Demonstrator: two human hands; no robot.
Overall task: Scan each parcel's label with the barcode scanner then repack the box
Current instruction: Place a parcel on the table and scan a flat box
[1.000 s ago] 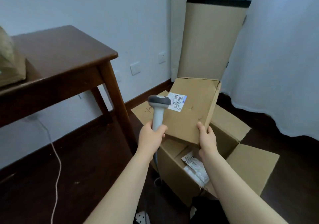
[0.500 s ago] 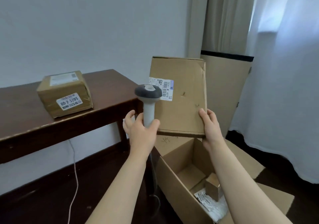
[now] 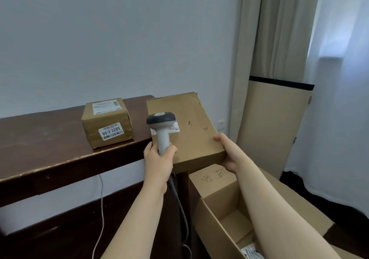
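Note:
My left hand (image 3: 158,159) grips the handle of a grey barcode scanner (image 3: 162,127), head up, in front of a flat cardboard parcel (image 3: 191,127). My right hand (image 3: 227,151) holds that parcel by its near right corner, and it lies tilted over the right end of the dark wooden table (image 3: 50,139). The scanner head hides part of the parcel's white label (image 3: 174,128). A smaller taped parcel (image 3: 106,122) marked 80-2-3205 stands on the table. The big open cardboard box (image 3: 217,224) sits on the floor below, with a white packet (image 3: 250,252) partly seen inside.
The scanner's cable (image 3: 179,202) hangs down beside the table leg. A thin white cord (image 3: 102,202) runs down the wall under the table. A tall beige panel (image 3: 273,127) and curtains (image 3: 279,29) stand at the right. Dark wooden floor surrounds the box.
The flat parcel has come up out of the open box and moved left and down onto the table's right end. The scanner stays in my left hand in front of its label.

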